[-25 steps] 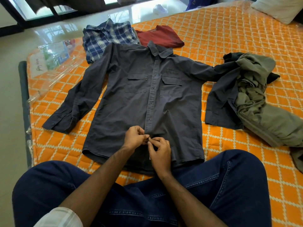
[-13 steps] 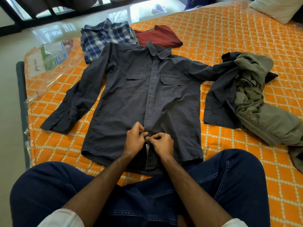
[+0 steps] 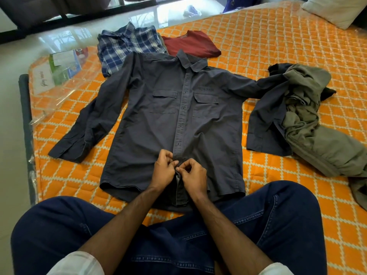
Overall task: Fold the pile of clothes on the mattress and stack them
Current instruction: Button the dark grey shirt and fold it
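A dark grey button-up shirt [image 3: 162,124] lies spread face up on the orange quilted mattress [image 3: 278,46], sleeves out to both sides. My left hand [image 3: 163,171] and my right hand [image 3: 193,175] pinch the shirt's button placket near the hem, fingers meeting at a button. Below them the placket gapes open. A folded blue plaid shirt [image 3: 127,46] and a folded dark red shirt [image 3: 190,45] lie side by side behind the collar. A crumpled olive garment [image 3: 309,124] lies to the right, over the grey shirt's right sleeve.
My crossed legs in dark blue jeans [image 3: 278,225] fill the near edge. A clear plastic wrapper with a green label [image 3: 59,70] covers the mattress's left corner. A white pillow [image 3: 335,10] sits at the far right. Glossy floor lies left.
Both hands stayed at the lower placket and shifted slightly; the fingers worked the button while the shirt stayed flat.
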